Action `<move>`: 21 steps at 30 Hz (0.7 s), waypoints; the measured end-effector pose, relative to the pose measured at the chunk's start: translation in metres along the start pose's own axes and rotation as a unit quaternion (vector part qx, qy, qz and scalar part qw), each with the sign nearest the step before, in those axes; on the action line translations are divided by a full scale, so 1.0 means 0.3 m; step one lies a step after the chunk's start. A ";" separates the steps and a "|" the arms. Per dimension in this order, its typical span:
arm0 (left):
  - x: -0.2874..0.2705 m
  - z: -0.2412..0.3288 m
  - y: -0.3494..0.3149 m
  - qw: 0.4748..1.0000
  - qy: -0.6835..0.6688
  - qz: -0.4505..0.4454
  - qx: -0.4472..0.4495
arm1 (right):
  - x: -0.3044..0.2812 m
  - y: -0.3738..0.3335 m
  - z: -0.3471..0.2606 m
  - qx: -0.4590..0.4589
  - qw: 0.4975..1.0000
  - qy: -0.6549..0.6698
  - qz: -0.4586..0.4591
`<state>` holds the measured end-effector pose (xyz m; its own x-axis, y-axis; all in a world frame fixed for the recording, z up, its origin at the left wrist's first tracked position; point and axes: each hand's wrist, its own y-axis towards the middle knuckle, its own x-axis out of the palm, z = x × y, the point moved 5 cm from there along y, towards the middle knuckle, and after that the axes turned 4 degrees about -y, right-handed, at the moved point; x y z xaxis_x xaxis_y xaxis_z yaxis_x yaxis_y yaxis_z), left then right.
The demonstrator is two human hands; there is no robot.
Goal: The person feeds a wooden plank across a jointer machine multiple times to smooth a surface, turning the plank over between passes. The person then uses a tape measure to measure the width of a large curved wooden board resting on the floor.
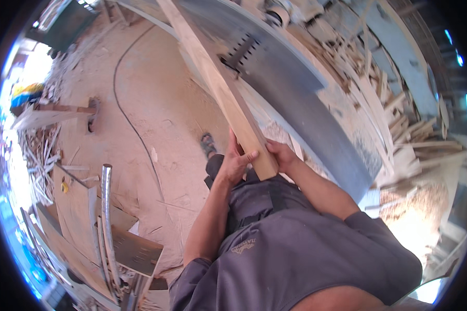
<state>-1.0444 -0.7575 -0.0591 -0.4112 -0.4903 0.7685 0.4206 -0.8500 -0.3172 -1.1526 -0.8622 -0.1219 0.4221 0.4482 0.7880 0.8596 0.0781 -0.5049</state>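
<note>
A long, squared wooden beam [220,85] stretches from close to my body away to the far upper left, its near end tilted toward me. My left hand [236,161] grips its left side near that end, with the thumb lying over the top face. On the opposite side my right hand [282,154] holds the beam, some of its fingers hidden behind the wood. Along the right of the beam runs a long grey metal machine table [290,98] with a dark toothed slot [239,53] across it. Whether the beam's far part touches the table I cannot tell.
Piled wood offcuts [399,124] lie beyond the machine on the right. A dark cable [120,106] crosses the dusty floor [166,78]. At lower left stand a shiny metal pole [107,207] and leaning boards [72,217]. A wooden stand [57,115] is farther left.
</note>
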 end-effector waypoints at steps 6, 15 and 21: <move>-0.154 0.030 -0.029 0.981 0.178 -0.081 -0.014 | 0.040 0.075 0.118 0.003 0.996 0.074 -0.047; -0.675 0.264 -0.281 0.954 0.231 0.058 -0.180 | -0.078 0.150 0.278 0.074 0.994 0.024 0.072; -0.855 0.591 -0.304 0.925 0.344 0.112 -0.116 | -0.135 0.195 0.224 0.074 0.975 -0.077 0.196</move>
<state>-0.8339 -0.5201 -0.1288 -0.7851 -0.5985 0.1590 0.4058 -0.6912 -0.5979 -1.1387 -0.8160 -0.2071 0.6518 0.5967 0.4681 0.5855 -0.0034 -0.8107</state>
